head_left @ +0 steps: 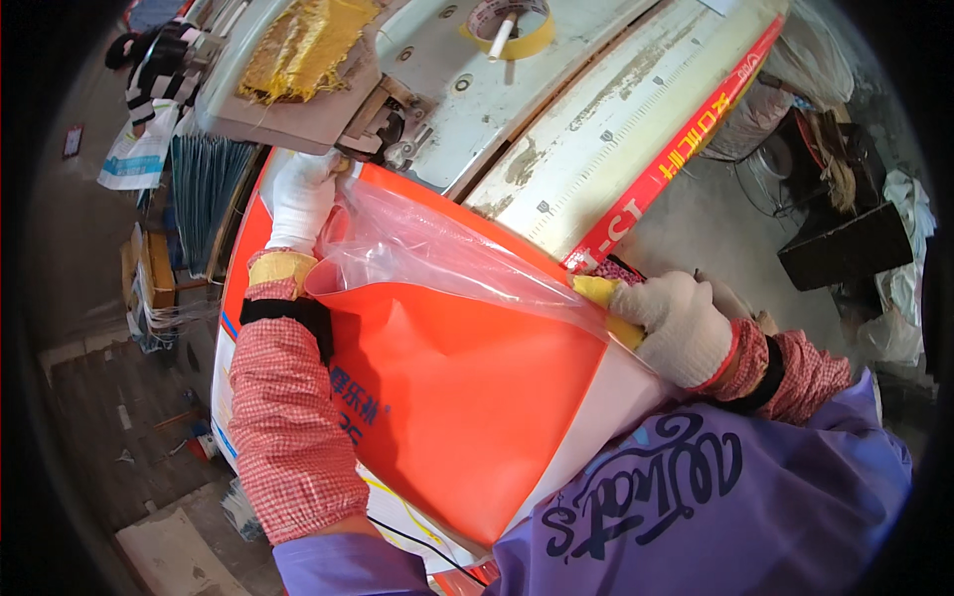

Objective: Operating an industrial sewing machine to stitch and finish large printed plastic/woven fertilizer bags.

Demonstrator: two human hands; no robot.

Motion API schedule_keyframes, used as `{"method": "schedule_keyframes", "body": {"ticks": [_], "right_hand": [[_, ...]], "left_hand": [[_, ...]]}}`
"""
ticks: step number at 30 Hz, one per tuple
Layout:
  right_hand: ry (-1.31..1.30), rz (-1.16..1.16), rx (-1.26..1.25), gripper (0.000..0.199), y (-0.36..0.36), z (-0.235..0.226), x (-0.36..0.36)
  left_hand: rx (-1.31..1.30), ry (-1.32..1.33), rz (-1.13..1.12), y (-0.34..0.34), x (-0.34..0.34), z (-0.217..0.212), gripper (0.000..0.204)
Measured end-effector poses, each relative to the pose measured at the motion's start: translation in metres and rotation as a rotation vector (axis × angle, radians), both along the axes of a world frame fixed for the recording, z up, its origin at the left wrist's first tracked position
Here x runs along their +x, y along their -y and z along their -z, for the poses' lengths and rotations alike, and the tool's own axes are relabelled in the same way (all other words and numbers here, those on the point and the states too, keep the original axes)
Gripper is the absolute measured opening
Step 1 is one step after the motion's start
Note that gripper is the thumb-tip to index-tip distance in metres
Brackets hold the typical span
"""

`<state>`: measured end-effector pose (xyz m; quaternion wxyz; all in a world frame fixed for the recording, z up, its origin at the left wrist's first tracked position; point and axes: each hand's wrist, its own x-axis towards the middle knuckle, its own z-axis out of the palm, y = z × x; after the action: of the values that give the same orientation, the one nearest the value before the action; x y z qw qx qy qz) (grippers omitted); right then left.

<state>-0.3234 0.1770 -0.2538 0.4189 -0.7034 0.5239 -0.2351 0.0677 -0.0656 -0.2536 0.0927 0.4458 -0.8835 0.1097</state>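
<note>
An orange bag (467,387) with dark blue printing lies spread in front of me, its mouth facing away. Clear plastic liner (427,253) sticks out of that mouth, wrinkled and bunched toward the left. My left hand (301,199), in a white glove, is closed on the bag's far left corner, close to the metal foot of what looks like a sewing machine (393,124). At the right end of the mouth, my right hand (681,323) pinches the bag's edge; its pale glove has yellow fingertips.
Yellow cloth (308,45) lies on the machine head. A tape roll (537,42) with a white stick rests on the white machine bed. Beyond the right hand runs a red printed strip (676,149). Dark folded sheets (204,199) stand at left, a black box (845,243) at right.
</note>
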Motion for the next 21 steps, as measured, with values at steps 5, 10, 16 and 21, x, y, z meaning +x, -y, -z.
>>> {"method": "schedule_keyframes", "body": {"ticks": [5, 10, 16, 21], "right_hand": [[-0.166, -0.112, 0.007, 0.030, 0.004, -0.015, 0.003], [-0.485, -0.300, 0.185, 0.033, 0.009, -0.031, 0.002], [-0.412, -0.196, 0.012, 0.039, 0.028, -0.006, 0.035], [-0.118, -0.274, -0.546, 0.022, 0.127, 0.040, 0.130]], "left_hand": [[0.315, -0.053, -0.199, -0.044, -0.011, -0.031, 0.023], [0.506, -0.059, -0.245, -0.061, -0.019, -0.038, 0.031], [0.430, 0.037, -0.430, -0.005, -0.017, -0.047, 0.025], [0.001, 0.397, -0.479, 0.037, 0.005, -0.101, 0.018]]}}
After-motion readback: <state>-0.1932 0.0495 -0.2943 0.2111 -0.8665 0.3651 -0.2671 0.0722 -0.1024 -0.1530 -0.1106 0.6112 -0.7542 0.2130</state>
